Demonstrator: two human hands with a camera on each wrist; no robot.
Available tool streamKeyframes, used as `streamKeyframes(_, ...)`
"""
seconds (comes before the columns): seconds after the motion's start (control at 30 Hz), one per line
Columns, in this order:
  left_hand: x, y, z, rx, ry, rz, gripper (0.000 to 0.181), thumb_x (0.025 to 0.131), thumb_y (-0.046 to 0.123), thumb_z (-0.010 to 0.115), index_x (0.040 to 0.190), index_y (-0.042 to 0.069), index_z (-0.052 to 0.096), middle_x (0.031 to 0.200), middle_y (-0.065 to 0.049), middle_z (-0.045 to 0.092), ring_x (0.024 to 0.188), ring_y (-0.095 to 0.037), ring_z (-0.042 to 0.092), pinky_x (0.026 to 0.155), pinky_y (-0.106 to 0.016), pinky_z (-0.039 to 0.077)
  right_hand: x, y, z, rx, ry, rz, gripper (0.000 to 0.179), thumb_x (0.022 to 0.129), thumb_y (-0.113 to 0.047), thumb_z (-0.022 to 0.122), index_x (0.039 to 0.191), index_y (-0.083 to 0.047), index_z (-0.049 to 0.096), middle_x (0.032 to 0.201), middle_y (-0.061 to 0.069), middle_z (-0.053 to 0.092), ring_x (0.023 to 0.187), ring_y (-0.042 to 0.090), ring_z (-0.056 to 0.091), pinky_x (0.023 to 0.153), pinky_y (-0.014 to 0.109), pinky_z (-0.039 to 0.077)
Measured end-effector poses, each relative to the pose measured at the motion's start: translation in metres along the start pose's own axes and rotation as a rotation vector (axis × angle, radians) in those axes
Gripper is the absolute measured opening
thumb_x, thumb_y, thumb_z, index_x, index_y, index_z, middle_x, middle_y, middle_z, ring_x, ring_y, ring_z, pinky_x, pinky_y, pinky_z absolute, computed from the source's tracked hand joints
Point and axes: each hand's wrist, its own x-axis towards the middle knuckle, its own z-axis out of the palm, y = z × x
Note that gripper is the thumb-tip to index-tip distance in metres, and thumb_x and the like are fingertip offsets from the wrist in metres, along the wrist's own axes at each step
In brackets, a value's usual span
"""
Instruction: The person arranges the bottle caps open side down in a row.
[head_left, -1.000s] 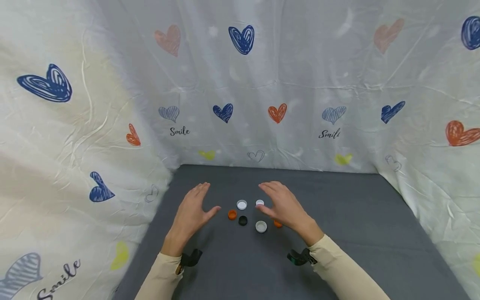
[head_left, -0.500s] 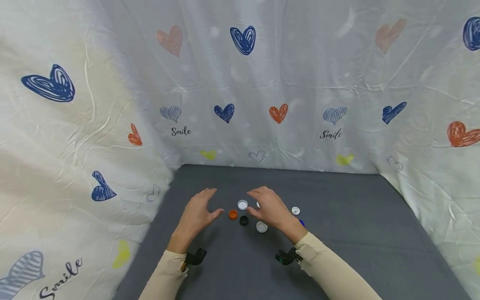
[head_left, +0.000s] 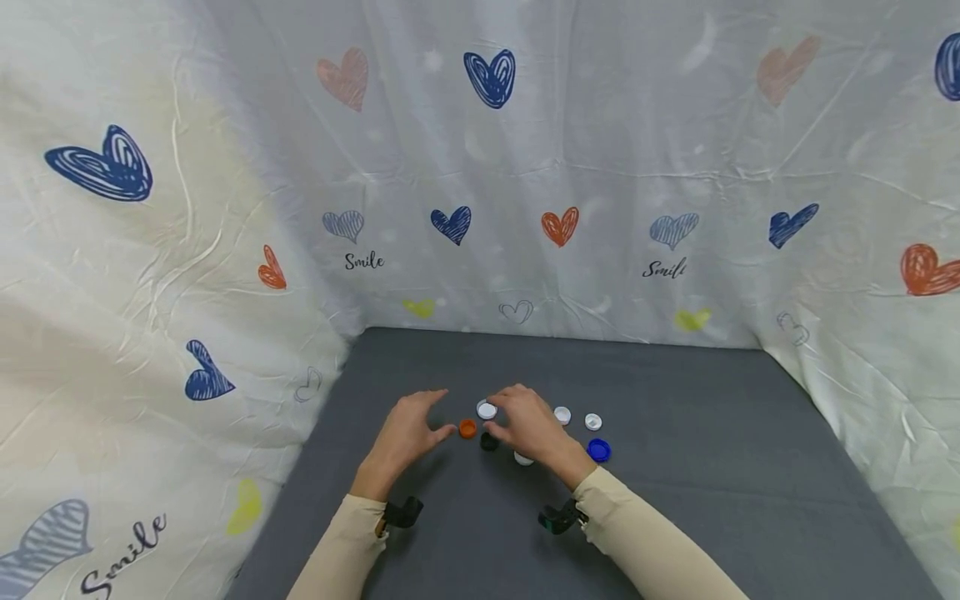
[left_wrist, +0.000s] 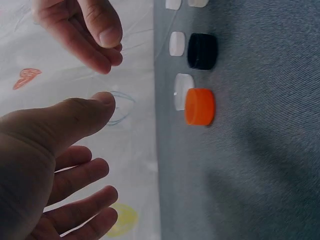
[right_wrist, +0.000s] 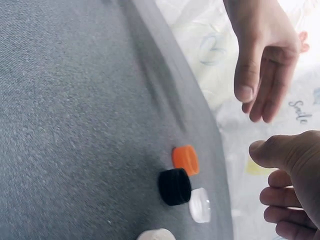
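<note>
1. An orange round plastic cap (head_left: 468, 428) lies on the table at the lower centre of the frame in the head view, between the two hands and nearest the left thumb tip
2. A black round plastic cap (head_left: 487, 444) sits just below and to the right of it, partly covered by the right thumb; a white round plastic cap with a clear rim (head_left: 487, 410) lies just above the black one
3. The left hand (head_left: 401, 429), left of the orange cap, holds nothing; thumb and fingers stand wide apart, slightly bent, in the air over the table
4. The right hand (head_left: 529, 427), right of the orange cap, likewise holds nothing, its thumb and fingers well parted; both wrist views show the two hands facing each other, apart
5. A white ribbed plastic cap (head_left: 523, 459) shows partly beneath the right hand; farther right are a white round plastic cap (head_left: 562, 415), a small white plastic cap (head_left: 593, 422) and, below these, a blue round plastic cap (head_left: 599, 450)
6. Beige fabric sleeves (head_left: 652, 533) enter from the lower edge, with a black wrist-worn device (head_left: 403, 512) at each cuff
7. A dark grey cloth-covered table (head_left: 690, 400) fills the lower centre; a white fabric curtain (head_left: 600, 125) printed with coloured hearts and lettering occupies the upper frame and both sides
</note>
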Motion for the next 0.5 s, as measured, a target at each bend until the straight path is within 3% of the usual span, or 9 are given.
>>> streamKeyframes(0.23,0.003,-0.003,0.013,-0.013,-0.052,-0.03,0.062,0.079,0.029,0.087,0.134,0.008,0.065,0.128,-0.016,0.068,0.113,-0.032,0.067,0.092,-0.047,0.056,0.002,-0.001,0.016,-0.019,-0.031,0.026,0.039,0.087,-0.033,0.079,0.118,-0.012,0.075,0.107,0.004,0.072,0.097,0.022,0.065,0.086,0.04,0.054)
streamKeyframes(0.5,0.008,-0.007,0.028,-0.002,-0.105,-0.039,0.06,0.08,0.027,0.087,0.132,0.006,0.066,0.127,-0.014,0.069,0.113,-0.03,0.068,0.092,-0.046,0.055,0.002,-0.006,0.032,-0.084,-0.041,0.055,0.033,0.084,-0.036,0.079,0.106,-0.011,0.077,0.091,0.002,0.07,0.082,0.022,0.062,0.072,0.041,0.052)
